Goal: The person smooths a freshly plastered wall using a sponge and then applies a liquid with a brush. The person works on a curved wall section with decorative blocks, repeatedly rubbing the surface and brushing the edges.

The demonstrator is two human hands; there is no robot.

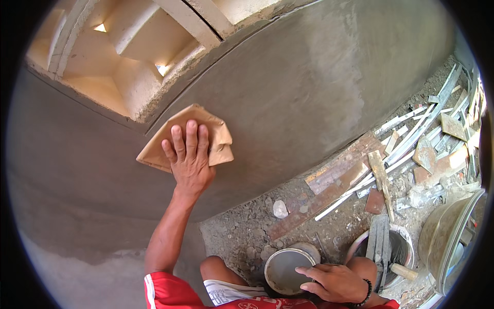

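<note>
My left hand presses a folded piece of brown paper against the smooth grey plastered wall. Its fingers lie flat across the paper, and its thumb does not show. Low on the right, my right hand hangs with fingers apart and nothing in them, fingertips over the rim of a round bucket of greyish liquid. A dark beaded bracelet circles that wrist. Beside it a second bucket holds a grey, cement-coated wooden board and a tool with a pale handle.
Cream ventilation blocks are set in the wall above the plaster. Along the wall's foot lie wood strips, pale trim lengths and broken tile pieces on rubble. A large clear tub stands at the far right.
</note>
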